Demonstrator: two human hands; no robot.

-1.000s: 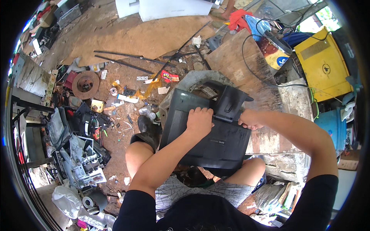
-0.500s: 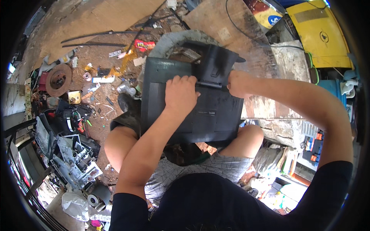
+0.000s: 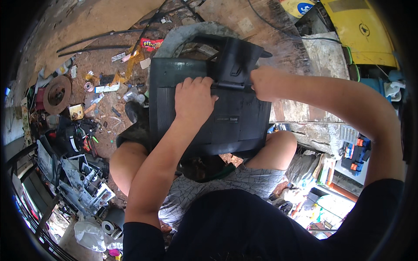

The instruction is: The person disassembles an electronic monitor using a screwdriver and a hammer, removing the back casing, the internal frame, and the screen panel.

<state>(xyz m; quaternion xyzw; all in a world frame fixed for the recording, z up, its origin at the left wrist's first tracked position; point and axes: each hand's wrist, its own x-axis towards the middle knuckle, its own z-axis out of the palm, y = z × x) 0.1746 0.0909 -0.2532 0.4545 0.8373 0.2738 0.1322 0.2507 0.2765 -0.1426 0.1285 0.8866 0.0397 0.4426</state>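
A black flat-screen monitor (image 3: 204, 130) lies across my lap with its back facing up. Its black stand neck (image 3: 236, 61) juts from the upper middle of the back, toward the far side. My left hand (image 3: 193, 98) lies on the back left of the stand hinge (image 3: 230, 85), fingers together over the raised panel's edge and thumb apart. At the hinge's right end, my right hand (image 3: 264, 83) is closed in a fist. Whatever sits inside that fist is hidden from this view.
A grey ring-shaped slab (image 3: 172, 38) sits behind the monitor, and wooden boards (image 3: 305, 93) lie to the right. Scrap metal parts (image 3: 82, 178) and a rusty disc (image 3: 57, 95) are on the left. A yellow case (image 3: 363, 37) stands at the far right.
The view has shifted slightly, so the monitor and both hands appear farther left and higher. Both hands keep about the same places on the monitor.
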